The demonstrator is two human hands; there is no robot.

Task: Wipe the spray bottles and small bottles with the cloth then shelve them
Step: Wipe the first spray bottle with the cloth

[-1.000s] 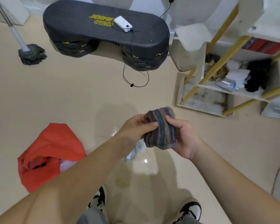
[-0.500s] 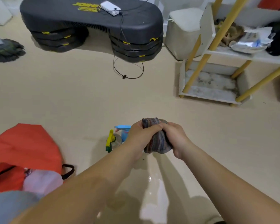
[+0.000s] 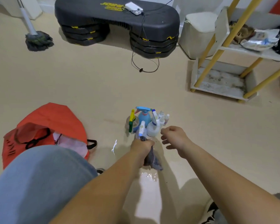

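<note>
Now L hand (image 3: 141,145) fists cloth (image 3: 152,160), hanging lengthwise down; R hand (image 3: 174,139) loose, empty; bottles (image 3: 144,118) upright.

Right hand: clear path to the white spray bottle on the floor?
Probably yes. The right hand is empty, just beside the white spray bottle, with nothing between them; the left hand holds the cloth.

Grey-blue striped cloth (image 3: 152,159), light blue spray bottle (image 3: 143,116), yellow-and-green trigger bottle (image 3: 132,122), white bottle (image 3: 153,129), red bag (image 3: 55,120), black step platform (image 3: 116,23) with yellow lettering, yellow-legged white shelf (image 3: 225,80), beige floor (image 3: 71,81)
</note>
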